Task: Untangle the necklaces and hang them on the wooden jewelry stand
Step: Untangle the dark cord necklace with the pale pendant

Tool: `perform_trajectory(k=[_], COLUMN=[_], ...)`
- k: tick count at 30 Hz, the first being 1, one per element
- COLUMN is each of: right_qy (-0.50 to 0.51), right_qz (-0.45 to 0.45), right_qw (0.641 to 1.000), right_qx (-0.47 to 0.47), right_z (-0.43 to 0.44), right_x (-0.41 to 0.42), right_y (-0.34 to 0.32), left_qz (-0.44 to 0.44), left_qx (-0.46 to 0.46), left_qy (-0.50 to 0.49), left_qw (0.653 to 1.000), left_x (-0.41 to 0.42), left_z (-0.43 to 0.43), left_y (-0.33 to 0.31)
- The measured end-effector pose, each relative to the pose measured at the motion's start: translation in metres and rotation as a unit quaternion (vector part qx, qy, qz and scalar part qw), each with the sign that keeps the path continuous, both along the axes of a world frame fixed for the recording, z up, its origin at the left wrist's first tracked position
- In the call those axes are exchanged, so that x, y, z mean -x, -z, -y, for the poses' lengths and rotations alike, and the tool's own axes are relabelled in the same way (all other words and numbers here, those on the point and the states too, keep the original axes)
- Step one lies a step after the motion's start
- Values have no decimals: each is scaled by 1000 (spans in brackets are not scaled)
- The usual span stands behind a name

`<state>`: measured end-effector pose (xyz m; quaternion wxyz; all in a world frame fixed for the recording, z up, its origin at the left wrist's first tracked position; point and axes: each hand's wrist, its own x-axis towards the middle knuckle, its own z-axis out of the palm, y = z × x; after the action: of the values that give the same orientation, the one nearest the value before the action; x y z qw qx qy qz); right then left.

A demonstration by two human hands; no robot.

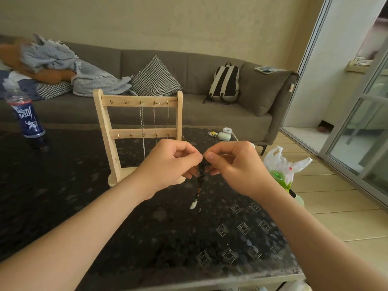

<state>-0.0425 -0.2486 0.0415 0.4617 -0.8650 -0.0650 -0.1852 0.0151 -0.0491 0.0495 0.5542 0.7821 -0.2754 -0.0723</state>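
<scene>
A black cord necklace (200, 175) with small beads and a white pendant (193, 205) dangles between my hands above the dark table (84, 206). My left hand (168, 164) pinches its bunched top with thumb and fingertips. My right hand (228, 164) pinches the same knot from the right, the two hands almost touching. Just behind them stands the wooden jewelry stand (137, 131) with two rows of small hooks. Silver chain necklaces (142, 127) hang from hooks on the right part of its top bar.
A plastic bottle (25, 114) with a blue label stands at the table's far left. Small items and a roll of tape (223, 134) lie at the far right corner. A white plastic bag (283, 166) sits off the right edge. A grey sofa (189, 80) runs behind.
</scene>
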Motion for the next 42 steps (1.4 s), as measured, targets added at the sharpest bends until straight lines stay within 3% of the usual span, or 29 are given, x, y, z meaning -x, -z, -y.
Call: perform_trajectory(k=[4, 13, 18, 25, 28, 34, 42], right_qy=[-13, 9, 10, 34, 37, -26, -58], right_qz=[24, 113, 87, 80, 65, -14, -130], right_qw=[1000, 991, 996, 996, 997, 998, 955], right_qx=[13, 69, 20, 28, 26, -63, -259], right_z=[-5, -18, -20, -13, -11, -26, -34], right_x=[0, -6, -8, -7, -6, -4, 2], right_y=[0, 5, 7, 7, 8, 4, -4], left_qz=[-145, -274, -181, -47, -84, -236, -214], left_qx=[44, 208, 156, 39, 68, 203, 174], left_qy=[27, -38, -45, -37, -70, -110, -66], left_qw=[988, 938, 970, 997, 992, 944, 959], left_x=[-1, 1, -1, -1, -1, 3, 3], left_z=[1, 11, 10, -3, 0, 16, 11], left_y=[-3, -4, -2, -6, -5, -4, -1])
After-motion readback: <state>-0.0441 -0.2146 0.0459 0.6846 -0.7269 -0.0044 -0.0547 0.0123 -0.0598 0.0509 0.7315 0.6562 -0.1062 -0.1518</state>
